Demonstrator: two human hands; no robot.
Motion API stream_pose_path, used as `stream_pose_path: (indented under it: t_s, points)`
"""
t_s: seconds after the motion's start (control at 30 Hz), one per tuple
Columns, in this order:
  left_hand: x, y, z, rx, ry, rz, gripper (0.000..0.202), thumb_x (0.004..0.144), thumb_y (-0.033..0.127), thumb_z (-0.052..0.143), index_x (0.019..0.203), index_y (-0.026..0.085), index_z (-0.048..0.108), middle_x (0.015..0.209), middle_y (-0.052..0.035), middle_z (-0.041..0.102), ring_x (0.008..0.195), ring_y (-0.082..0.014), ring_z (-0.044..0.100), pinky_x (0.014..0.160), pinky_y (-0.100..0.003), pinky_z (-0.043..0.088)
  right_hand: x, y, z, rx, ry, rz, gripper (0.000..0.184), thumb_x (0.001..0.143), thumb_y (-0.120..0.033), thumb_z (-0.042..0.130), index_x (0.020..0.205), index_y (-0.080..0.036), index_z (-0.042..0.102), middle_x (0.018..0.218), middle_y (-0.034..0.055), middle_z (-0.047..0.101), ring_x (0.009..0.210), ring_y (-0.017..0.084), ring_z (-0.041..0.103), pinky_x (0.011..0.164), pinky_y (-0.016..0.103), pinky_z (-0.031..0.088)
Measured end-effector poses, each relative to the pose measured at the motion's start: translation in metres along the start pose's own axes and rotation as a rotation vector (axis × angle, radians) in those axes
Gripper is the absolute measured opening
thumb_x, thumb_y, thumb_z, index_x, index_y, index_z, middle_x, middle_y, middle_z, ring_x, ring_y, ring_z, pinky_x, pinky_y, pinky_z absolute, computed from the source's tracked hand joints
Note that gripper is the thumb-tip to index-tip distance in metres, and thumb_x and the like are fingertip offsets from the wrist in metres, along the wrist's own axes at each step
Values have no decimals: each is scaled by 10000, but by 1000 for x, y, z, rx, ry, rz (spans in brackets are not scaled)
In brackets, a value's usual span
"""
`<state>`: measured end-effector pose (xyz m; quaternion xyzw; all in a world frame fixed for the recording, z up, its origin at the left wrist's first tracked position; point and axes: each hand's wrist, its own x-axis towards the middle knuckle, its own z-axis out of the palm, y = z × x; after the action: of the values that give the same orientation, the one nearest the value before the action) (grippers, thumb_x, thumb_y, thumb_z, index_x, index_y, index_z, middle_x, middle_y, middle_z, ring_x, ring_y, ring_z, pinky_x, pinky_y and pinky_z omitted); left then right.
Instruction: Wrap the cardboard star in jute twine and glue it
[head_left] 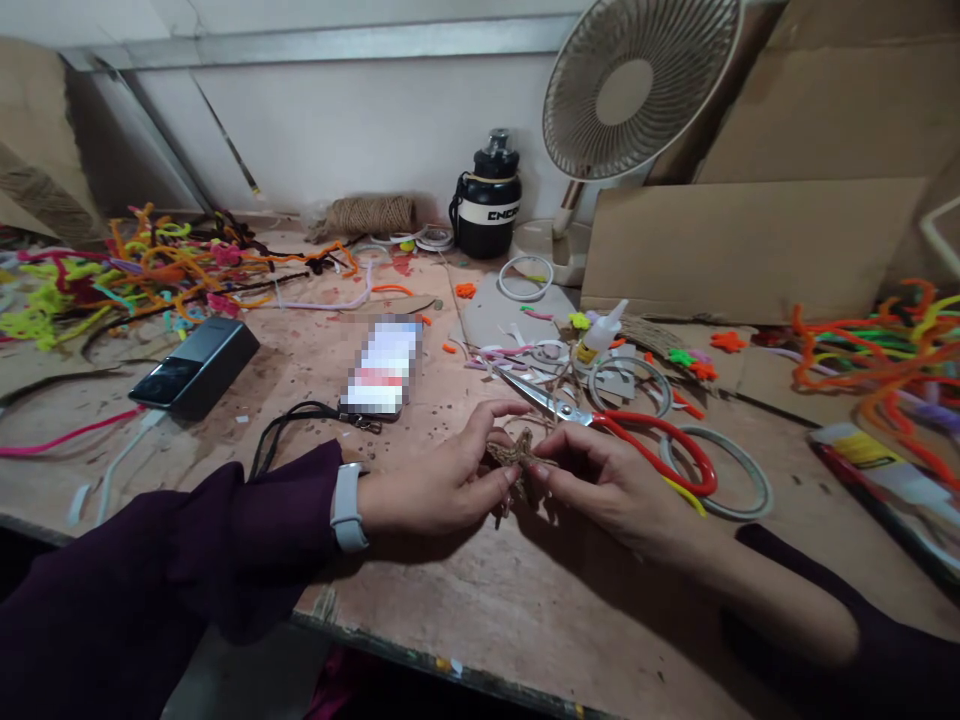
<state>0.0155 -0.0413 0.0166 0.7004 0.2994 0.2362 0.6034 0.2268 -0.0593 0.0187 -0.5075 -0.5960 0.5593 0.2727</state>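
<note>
Between my two hands is a small star-shaped piece of brown twine (517, 455), held just above the table. My left hand (450, 475) pinches its left side between thumb and fingers. On its right side, the thumb and forefinger of my right hand (611, 485) close on the same piece. Loose bits hang below it, too small to make out. Just beyond my right hand lie scissors with red handles (686, 450), their blades pointing to the far left. Rolls of tape (739, 475) lie by the handles.
A phone (382, 365) and a power bank (195, 365) lie to the left. Tangled pipe cleaners (150, 260) spread at the far left, with more at the right. Behind stand a glue bottle (602, 332), twine spool (371, 214), black drink bottle (489, 205) and fan (626, 95).
</note>
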Motion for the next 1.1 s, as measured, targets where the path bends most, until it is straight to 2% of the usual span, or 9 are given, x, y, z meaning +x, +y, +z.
stream_pose_path:
  t_s: [0.1, 0.2, 0.27, 0.33, 0.47, 0.63, 0.9, 1.1]
  points:
    - [3, -1, 0, -209, 37, -40, 565, 953, 240, 571, 1420, 238, 254, 956, -35, 600, 761, -136, 619, 650, -245, 493, -1, 0, 3, 82, 28, 13, 355, 833, -547, 688, 859, -212, 573, 694, -9, 652, 570, 124, 585, 523, 246, 488]
    - [7, -4, 0, -465, 144, -95, 621, 873, 317, 716, 1348, 272, 319, 917, 14, 578, 631, -87, 596, 561, -201, 465, -3, -2, 7, 153, 104, 51, 395, 793, -572, 717, 842, -213, 562, 646, -26, 619, 513, 108, 541, 469, 230, 452]
    - [9, -6, 1, -535, 216, -141, 622, 795, 362, 804, 1259, 244, 407, 864, 34, 576, 576, -69, 579, 506, -174, 428, -4, -2, 10, 197, 162, 49, 416, 764, -574, 746, 841, -207, 565, 624, -36, 595, 505, 99, 525, 455, 216, 426]
    - [10, -8, 3, -568, 213, -198, 545, 766, 431, 821, 1121, 195, 482, 803, 27, 591, 572, -78, 587, 486, -169, 424, -5, -1, 13, 263, 205, 35, 423, 752, -562, 765, 859, -201, 571, 646, -35, 604, 538, 99, 544, 486, 213, 437]
    - [8, -6, 7, -549, 93, -223, 479, 819, 566, 727, 946, 169, 493, 734, 4, 611, 583, -88, 604, 500, -168, 474, -5, 5, 19, 290, 249, 15, 428, 738, -544, 788, 879, -194, 584, 693, -24, 628, 589, 108, 566, 536, 230, 458]
    - [7, -7, 9, -456, 11, -218, 447, 897, 594, 616, 1010, 214, 411, 701, 12, 637, 548, -113, 640, 444, -169, 488, -6, 7, 22, 314, 216, 7, 404, 783, -544, 756, 890, -204, 566, 692, -26, 629, 561, 99, 552, 498, 220, 429]
    - [5, -8, 6, -365, -23, -246, 388, 946, 565, 546, 1014, 235, 354, 595, 70, 606, 369, -82, 529, 348, -146, 413, -7, 10, 17, 267, 166, 3, 389, 787, -530, 761, 903, -204, 581, 712, -21, 642, 549, 98, 538, 483, 226, 425]
    - [5, -5, 7, -375, -38, -238, 303, 976, 488, 511, 1001, 238, 341, 572, 84, 590, 343, -74, 490, 321, -136, 360, -5, 11, 17, 307, 159, 18, 375, 795, -520, 760, 851, -197, 579, 641, -36, 616, 520, 79, 507, 472, 200, 384]
